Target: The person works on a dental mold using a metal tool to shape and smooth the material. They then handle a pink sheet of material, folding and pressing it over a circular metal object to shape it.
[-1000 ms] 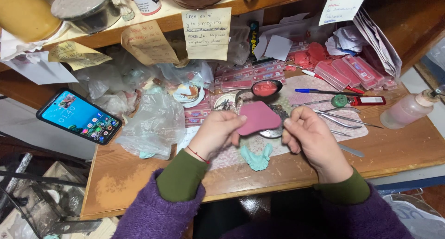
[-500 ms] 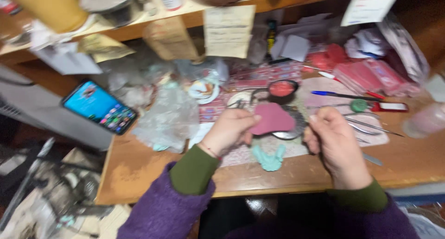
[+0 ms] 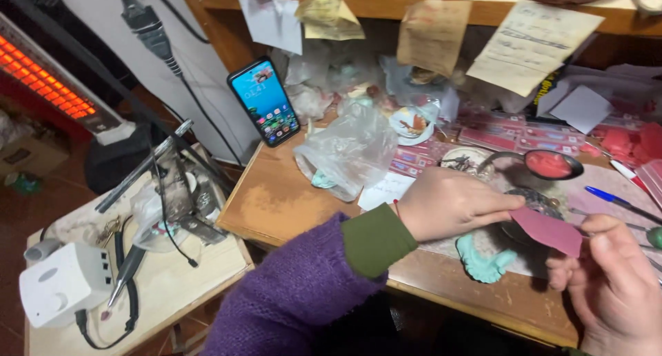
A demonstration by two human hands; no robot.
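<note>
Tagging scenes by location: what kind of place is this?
Likely a home craft workbench: a cluttered wooden desk with a pink sheet held in both hands, a teal clay-like lump, a small dish of red material, and paper notes taped to the shelf.

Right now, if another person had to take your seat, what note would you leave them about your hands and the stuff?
Left hand: pinching the pink sheet over the wooden desk.
Right hand: touching the sheet's far end.
Nearby: teal lump below the sheet, dark round dish behind it, red-filled spoon, blue pen, clear plastic bag, phone.
Done: sheet is lifted.
Left: cannot tell.
</note>
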